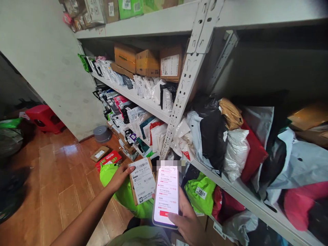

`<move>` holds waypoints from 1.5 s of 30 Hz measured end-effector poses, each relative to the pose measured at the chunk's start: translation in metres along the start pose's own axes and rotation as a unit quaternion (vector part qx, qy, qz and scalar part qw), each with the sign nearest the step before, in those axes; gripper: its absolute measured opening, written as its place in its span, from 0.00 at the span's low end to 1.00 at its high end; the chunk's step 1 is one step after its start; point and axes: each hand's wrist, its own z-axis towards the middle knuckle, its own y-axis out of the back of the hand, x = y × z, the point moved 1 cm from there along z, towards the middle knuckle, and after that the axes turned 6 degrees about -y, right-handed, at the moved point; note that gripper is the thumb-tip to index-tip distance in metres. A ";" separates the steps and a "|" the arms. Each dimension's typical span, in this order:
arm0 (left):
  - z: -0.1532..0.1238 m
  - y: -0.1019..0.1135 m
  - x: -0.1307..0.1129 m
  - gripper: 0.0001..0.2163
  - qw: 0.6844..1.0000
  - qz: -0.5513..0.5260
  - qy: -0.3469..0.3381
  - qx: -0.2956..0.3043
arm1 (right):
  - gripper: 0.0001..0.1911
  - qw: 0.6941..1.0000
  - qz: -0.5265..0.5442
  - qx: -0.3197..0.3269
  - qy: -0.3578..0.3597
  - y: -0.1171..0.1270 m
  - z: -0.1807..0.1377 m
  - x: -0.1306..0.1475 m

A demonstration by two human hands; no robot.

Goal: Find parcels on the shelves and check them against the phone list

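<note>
Parcel sits in left hand grip; right hand clasps phone.

Parcel-packed metal shelves beside a red stool.

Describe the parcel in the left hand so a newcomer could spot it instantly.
Start at the grey metal shelving stuffed with bagged parcels, then drop to the bottom centre in front of it. There the left hand holds a small brown cardboard box beside the lit phone in the right hand. Unlike the soft bags around it, it is rigid, with a white barcode label facing up.
</note>
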 end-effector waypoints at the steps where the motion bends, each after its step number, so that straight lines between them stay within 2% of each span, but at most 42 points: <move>1: 0.000 0.000 0.000 0.29 1.000 -0.005 0.000 0.003 | 0.50 1.000 -0.002 0.002 -0.001 0.000 0.000 0.000; 15: 0.002 0.002 0.001 0.29 1.000 -0.024 0.009 -0.004 | 0.48 1.000 0.010 -0.003 0.004 0.004 -0.002 -0.002; 28: 0.004 0.004 0.003 0.30 1.000 -0.018 -0.009 -0.007 | 0.54 1.000 0.018 0.013 -0.002 0.010 0.002 -0.005; 37: 0.003 0.005 0.004 0.29 1.000 -0.012 -0.014 -0.010 | 0.49 1.000 0.004 0.001 -0.004 0.008 0.001 -0.001; 45: 0.006 0.009 0.013 0.29 0.999 -0.032 0.000 -0.021 | 0.50 1.000 -0.025 0.007 -0.013 0.009 0.000 0.002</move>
